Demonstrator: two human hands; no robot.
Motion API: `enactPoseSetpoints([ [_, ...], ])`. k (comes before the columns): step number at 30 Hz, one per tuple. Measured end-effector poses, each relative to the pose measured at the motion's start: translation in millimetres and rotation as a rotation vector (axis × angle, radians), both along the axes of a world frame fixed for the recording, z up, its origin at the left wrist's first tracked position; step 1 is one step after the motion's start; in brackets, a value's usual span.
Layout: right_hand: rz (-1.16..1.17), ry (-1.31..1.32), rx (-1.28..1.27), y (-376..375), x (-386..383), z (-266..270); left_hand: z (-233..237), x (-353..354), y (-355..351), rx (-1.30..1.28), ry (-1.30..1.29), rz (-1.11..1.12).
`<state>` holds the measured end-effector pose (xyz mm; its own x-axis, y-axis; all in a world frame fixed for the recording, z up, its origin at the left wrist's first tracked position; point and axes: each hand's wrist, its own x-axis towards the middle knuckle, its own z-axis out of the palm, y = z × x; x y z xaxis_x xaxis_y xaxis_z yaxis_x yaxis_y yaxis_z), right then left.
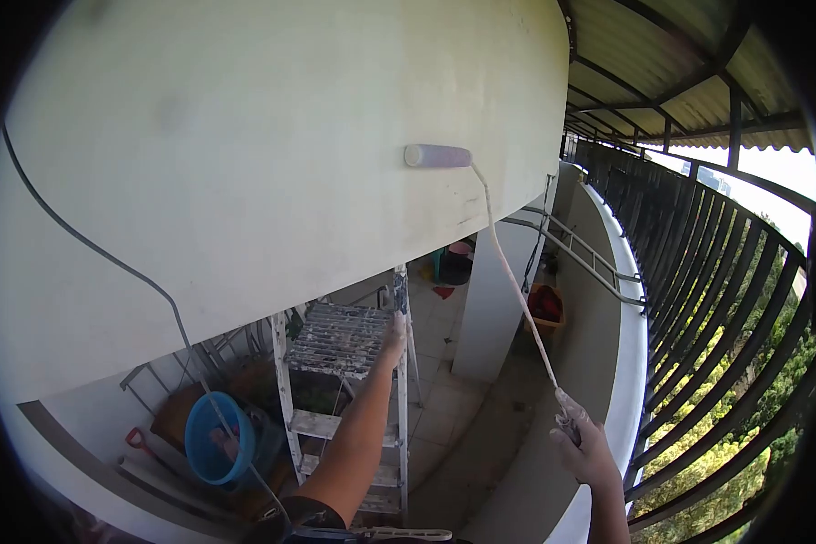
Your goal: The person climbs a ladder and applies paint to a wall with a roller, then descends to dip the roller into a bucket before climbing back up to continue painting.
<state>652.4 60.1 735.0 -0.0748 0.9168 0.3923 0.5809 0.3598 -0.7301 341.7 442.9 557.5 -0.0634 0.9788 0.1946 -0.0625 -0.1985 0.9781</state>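
A paint roller (439,156) with a pale purple sleeve lies against the off-white wall (272,136). Its long thin rod (515,276) runs down to the right, and my right hand (589,446) is closed round the handle at its lower end. My left hand (393,342) reaches forward and is closed on the upright side rail of a paint-spattered stepladder (343,337), beside its top platform.
A grey cable (109,252) hangs across the left. Below stand a blue basin (210,439), a red-handled tool (138,439), a white pillar (488,304) and an orange container (546,308). Metal bars (698,299) curve along the right, under a corrugated roof (626,54).
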Motion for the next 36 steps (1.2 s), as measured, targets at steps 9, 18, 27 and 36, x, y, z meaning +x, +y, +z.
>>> enactPoseSetpoints([
  [9, -0.144, 0.184, 0.001, -42, -47, -76, 0, -3, -3, 0.049, 0.011, -0.052],
  [18, -0.08, -0.072, -0.024, -63, -31, -118, 5, -2, -4, -0.062, 0.029, -0.023],
  [27, 0.161, -0.292, -0.151, -79, -48, -169, -2, -2, 2, -0.009, 0.064, -0.001],
  [36, -0.062, 0.027, -0.016, -86, -49, -142, 0, 0, 0, -0.048, -0.023, -0.031],
])
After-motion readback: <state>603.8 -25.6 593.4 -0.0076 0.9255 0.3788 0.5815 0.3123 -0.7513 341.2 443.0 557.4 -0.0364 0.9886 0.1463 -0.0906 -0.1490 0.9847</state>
